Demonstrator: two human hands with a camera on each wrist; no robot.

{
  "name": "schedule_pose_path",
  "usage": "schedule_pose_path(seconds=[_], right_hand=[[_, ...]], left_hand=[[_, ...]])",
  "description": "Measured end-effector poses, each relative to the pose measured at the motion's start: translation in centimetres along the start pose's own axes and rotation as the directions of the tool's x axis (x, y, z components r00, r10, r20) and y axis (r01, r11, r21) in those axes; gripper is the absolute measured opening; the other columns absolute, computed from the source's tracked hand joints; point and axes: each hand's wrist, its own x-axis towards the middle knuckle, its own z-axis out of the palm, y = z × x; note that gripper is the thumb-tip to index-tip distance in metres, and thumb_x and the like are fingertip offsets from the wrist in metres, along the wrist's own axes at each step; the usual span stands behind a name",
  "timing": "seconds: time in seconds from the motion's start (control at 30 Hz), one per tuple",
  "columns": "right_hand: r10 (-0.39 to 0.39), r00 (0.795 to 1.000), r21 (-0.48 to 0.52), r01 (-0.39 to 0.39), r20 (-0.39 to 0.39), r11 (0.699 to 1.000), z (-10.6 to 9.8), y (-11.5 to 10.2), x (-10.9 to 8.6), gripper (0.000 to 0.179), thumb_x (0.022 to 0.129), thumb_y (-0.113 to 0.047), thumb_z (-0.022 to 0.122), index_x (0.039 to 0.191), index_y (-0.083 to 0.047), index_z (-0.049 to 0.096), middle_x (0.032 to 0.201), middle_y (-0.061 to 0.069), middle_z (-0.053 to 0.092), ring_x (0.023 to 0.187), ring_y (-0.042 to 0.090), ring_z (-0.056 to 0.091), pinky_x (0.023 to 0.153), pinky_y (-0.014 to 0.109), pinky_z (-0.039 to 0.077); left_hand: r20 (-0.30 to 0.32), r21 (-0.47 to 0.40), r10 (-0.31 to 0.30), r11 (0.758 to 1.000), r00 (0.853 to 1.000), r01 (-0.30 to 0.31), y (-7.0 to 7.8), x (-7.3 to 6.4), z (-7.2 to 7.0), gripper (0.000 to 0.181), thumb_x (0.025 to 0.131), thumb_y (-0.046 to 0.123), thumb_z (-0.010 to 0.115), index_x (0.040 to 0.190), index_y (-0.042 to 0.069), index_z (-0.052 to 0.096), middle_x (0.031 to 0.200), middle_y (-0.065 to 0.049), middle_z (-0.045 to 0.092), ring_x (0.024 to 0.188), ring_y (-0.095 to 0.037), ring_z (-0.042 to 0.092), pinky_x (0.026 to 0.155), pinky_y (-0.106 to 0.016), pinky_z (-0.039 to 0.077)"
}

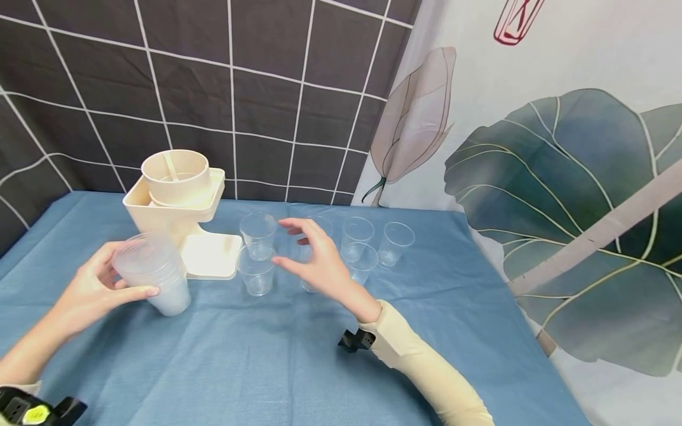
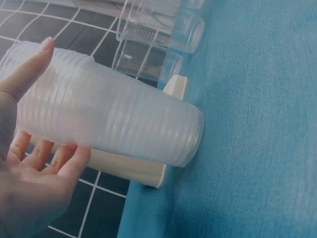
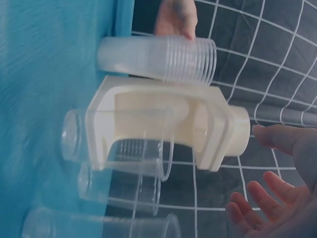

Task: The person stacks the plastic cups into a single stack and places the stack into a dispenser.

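Observation:
My left hand grips a nested stack of clear plastic cups, thumb on one side and fingers round the other. The stack stands slightly tilted, its bottom close to the cloth in the left wrist view. My right hand hovers over the single cups, thumb and fingers spread apart with nothing between them. Just left of its fingertips stand a back cup and a front cup. Other cups are partly hidden behind this hand, while a far-right cup is in plain sight.
Behind the stack stands a cream plastic stand with a round holder on top and a flat base. A blue cloth covers the table. Dark gridded fabric hangs along the back, beside a leaf-patterned curtain.

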Motion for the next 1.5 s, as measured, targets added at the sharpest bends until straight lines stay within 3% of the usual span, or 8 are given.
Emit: schedule_pose_path(seconds=[0.47,0.6,1.1,1.5], right_hand=[[-0.017,0.995,-0.054,0.012,-0.093,0.998,-1.8,2.0,-1.4,0.049,0.079,-0.014,0.078,0.124,-0.008,0.059,0.122,0.005,0.062,0.115,0.017,0.056,0.100,0.032,0.045],[-0.011,0.993,-0.058,0.004,-0.121,0.998,-2.4,2.7,-1.8,0.049,0.079,-0.013,0.079,0.123,-0.008,0.059,0.122,0.008,0.062,0.115,0.018,0.056,0.101,0.038,0.046],[0.038,0.974,-0.029,-0.045,-0.222,0.999,-4.8,5.2,-3.0,0.044,0.082,-0.013,0.076,0.122,-0.010,0.060,0.123,0.005,0.063,0.115,0.020,0.057,0.099,0.044,0.046],[0.080,0.954,-0.090,-0.110,-0.289,0.990,-6.7,6.3,-3.9,0.045,0.083,-0.012,0.075,0.125,-0.007,0.058,0.125,0.008,0.060,0.117,0.021,0.052,0.102,0.042,0.045]], left_hand=[[0.000,0.015,-0.010,1.000,1.000,0.010,-0.2,0.1,0.0,0.070,0.073,-0.006,0.078,0.125,0.028,0.044,0.121,0.023,0.046,0.103,0.016,0.048,0.079,0.004,0.041],[0.002,0.009,0.002,1.000,1.000,-0.002,-0.1,0.1,0.1,0.070,0.073,-0.007,0.078,0.125,0.026,0.044,0.121,0.023,0.047,0.104,0.015,0.048,0.079,0.003,0.041],[-0.003,-0.003,-0.005,1.000,1.000,0.005,0.4,-0.1,0.1,0.071,0.073,-0.011,0.075,0.123,0.030,0.044,0.120,0.025,0.046,0.103,0.018,0.048,0.078,0.004,0.040],[-0.006,-0.019,0.008,1.000,1.000,-0.008,0.3,0.0,0.1,0.072,0.072,-0.013,0.075,0.124,0.027,0.045,0.121,0.026,0.047,0.103,0.018,0.049,0.080,0.004,0.041]])
